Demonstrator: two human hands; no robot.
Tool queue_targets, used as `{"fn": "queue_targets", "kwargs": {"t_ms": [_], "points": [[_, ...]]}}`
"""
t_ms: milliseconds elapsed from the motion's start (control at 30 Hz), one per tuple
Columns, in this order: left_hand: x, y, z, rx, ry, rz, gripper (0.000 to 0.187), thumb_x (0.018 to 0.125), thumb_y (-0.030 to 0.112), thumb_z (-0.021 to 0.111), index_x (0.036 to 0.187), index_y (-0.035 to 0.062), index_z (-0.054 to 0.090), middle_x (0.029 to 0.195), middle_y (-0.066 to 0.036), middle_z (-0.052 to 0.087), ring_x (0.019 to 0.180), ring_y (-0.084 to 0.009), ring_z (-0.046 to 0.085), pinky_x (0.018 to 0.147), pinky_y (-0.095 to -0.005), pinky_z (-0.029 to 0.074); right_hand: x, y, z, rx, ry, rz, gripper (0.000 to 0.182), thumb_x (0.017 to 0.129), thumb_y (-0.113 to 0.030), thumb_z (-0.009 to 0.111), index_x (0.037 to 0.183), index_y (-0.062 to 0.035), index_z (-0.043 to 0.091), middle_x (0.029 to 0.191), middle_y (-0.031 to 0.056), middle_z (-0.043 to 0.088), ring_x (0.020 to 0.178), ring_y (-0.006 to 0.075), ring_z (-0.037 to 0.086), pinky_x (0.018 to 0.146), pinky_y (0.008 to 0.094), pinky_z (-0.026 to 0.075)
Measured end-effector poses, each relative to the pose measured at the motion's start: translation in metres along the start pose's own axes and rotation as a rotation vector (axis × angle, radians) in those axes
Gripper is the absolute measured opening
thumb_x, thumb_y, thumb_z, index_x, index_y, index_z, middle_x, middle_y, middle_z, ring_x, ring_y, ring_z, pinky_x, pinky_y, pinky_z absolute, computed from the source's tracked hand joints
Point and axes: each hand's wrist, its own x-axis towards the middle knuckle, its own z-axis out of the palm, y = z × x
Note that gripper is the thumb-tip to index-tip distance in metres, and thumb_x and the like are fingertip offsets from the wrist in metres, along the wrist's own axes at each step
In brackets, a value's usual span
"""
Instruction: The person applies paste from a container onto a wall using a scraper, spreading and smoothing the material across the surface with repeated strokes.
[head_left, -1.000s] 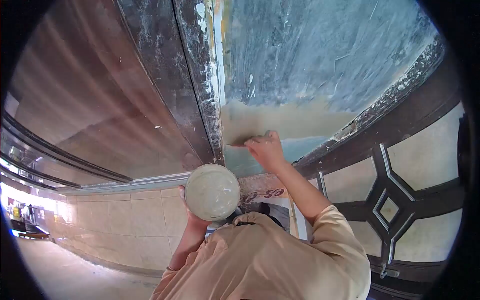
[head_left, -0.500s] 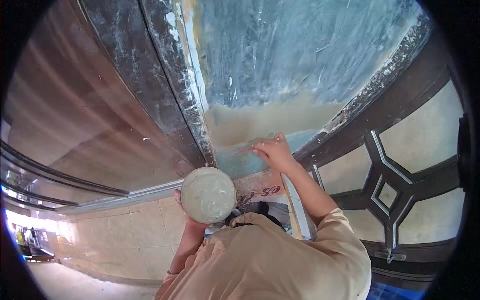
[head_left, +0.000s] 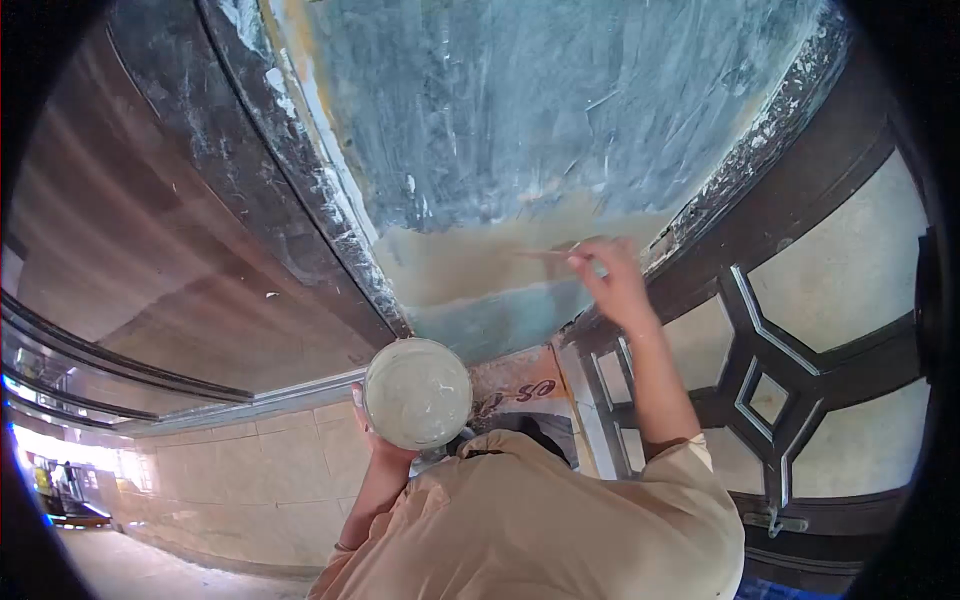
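Right hand, raised at the end of a forward-reaching forearm, pinching a thin, blurred tool against or near the beige-coated band of the blue-grey wall, well apart from the left hand, which, with forearm bent upward, clasps the side of a round tub of pale paste before the torso.

I see streaky blue-grey wall, matt beige band at centre; glossy brown panel at nine o'clock; pale tan cloth shirt at six.
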Motion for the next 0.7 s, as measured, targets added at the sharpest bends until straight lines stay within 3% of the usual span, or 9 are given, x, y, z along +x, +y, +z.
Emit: {"fn": "queue_targets", "kwargs": {"t_ms": [33, 133, 300, 333, 400, 433, 500, 567, 700], "points": [[0.001, -0.004, -0.002, -0.052, 0.039, -0.073, 0.083, 0.092, 0.075, 0.015, 0.148, 0.0187, 0.038, 0.146, -0.007, 0.046, 0.130, -0.0319, 0.047, 0.105, -0.0519, 0.042, -0.011, 0.015, 0.020, -0.025, -0.114, -0.011, 0.010, 0.089, -0.021, 0.065, 0.093, -0.0133, 0.069, 0.089, 0.0073, 0.070, 0.089, 0.0267, 0.064, 0.087, 0.0392, 0.038], [0.006, -0.018, 0.015, -0.014, 0.061, -0.076, 0.086, 0.090, 0.078, 0.015, 0.147, 0.0192, 0.039, 0.146, -0.008, 0.046, 0.130, -0.0325, 0.047, 0.105, -0.0521, 0.042, -0.013, 0.036, 0.041, -0.154, -0.200, -0.052, 0.010, 0.088, -0.022, 0.065, 0.093, -0.0142, 0.069, 0.090, 0.0075, 0.070, 0.089, 0.0275, 0.063, 0.088, 0.0406, 0.038], [0.010, -0.048, 0.048, -0.028, 0.078, 0.007, 0.091, 0.086, 0.082, 0.016, 0.147, 0.0189, 0.039, 0.147, -0.009, 0.045, 0.131, -0.0342, 0.046, 0.106, -0.0541, 0.040, 0.056, 0.015, -0.058, -0.007, 0.474, 0.052, 0.012, 0.089, -0.023, 0.067, 0.090, -0.0106, 0.070, 0.090, 0.0070, 0.070, 0.087, 0.0268, 0.063, 0.084, 0.0408, 0.041], [0.011, -0.052, 0.052, -0.030, 0.060, 0.026, 0.091, 0.086, 0.082, 0.017, 0.147, 0.0188, 0.039, 0.148, -0.009, 0.044, 0.132, -0.0349, 0.045, 0.107, -0.0554, 0.039, 0.058, 0.010, -0.073, 0.003, 0.475, 0.057, 0.012, 0.089, -0.023, 0.067, 0.090, -0.0106, 0.070, 0.090, 0.0070, 0.070, 0.087, 0.0268, 0.063, 0.084, 0.0408, 0.041], [0.009, -0.061, 0.059, -0.055, 0.047, 0.019, 0.090, 0.086, 0.081, 0.022, 0.148, 0.0182, 0.038, 0.150, -0.010, 0.042, 0.133, -0.0361, 0.044, 0.108, -0.0584, 0.037, 0.053, 0.007, -0.091, 0.057, 0.324, 0.011, 0.012, 0.088, -0.021, 0.067, 0.089, -0.0098, 0.070, 0.090, 0.0068, 0.069, 0.089, 0.0278, 0.063, 0.082, 0.0398, 0.043], [0.008, -0.066, 0.061, -0.081, 0.021, 0.034, 0.090, 0.086, 0.081, 0.025, 0.148, 0.0173, 0.038, 0.150, -0.012, 0.041, 0.133, -0.0366, 0.044, 0.107, -0.0592, 0.037, 0.043, 0.015, -0.078, 0.016, 0.221, -0.146, 0.012, 0.088, -0.021, 0.067, 0.090, -0.0089, 0.069, 0.089, 0.0064, 0.069, 0.087, 0.0277, 0.064, 0.081, 0.0401, 0.045], [0.007, -0.075, 0.065, -0.108, 0.003, 0.060, 0.091, 0.085, 0.081, 0.028, 0.148, 0.0163, 0.037, 0.151, -0.013, 0.040, 0.133, -0.0370, 0.043, 0.107, -0.0599, 0.037, 0.014, 0.034, -0.032, 0.104, -0.143, -0.105, 0.014, 0.089, -0.024, 0.065, 0.093, -0.0109, 0.068, 0.089, 0.0049, 0.069, 0.085, 0.0268, 0.064, 0.081, 0.0427, 0.045], [0.003, -0.083, 0.070, -0.105, -0.017, 0.060, 0.096, 0.082, 0.083, 0.034, 0.149, 0.0148, 0.035, 0.152, -0.015, 0.037, 0.135, -0.0382, 0.042, 0.108, -0.0596, 0.037, -0.020, 0.066, 0.027, -0.001, -0.327, -0.128, 0.015, 0.090, -0.027, 0.064, 0.097, -0.0142, 0.068, 0.091, 0.0047, 0.070, 0.085, 0.0261, 0.065, 0.083, 0.0444, 0.046], [-0.002, -0.104, 0.074, -0.112, 0.016, 0.068, 0.104, 0.076, 0.087, 0.041, 0.150, 0.0149, 0.033, 0.152, -0.015, 0.037, 0.135, -0.0387, 0.041, 0.108, -0.0591, 0.036, -0.030, 0.095, 0.075, -0.091, -0.276, -0.177, 0.016, 0.090, -0.030, 0.064, 0.099, -0.0176, 0.069, 0.090, 0.0036, 0.071, 0.084, 0.0265, 0.066, 0.085, 0.0446, 0.046]]}}
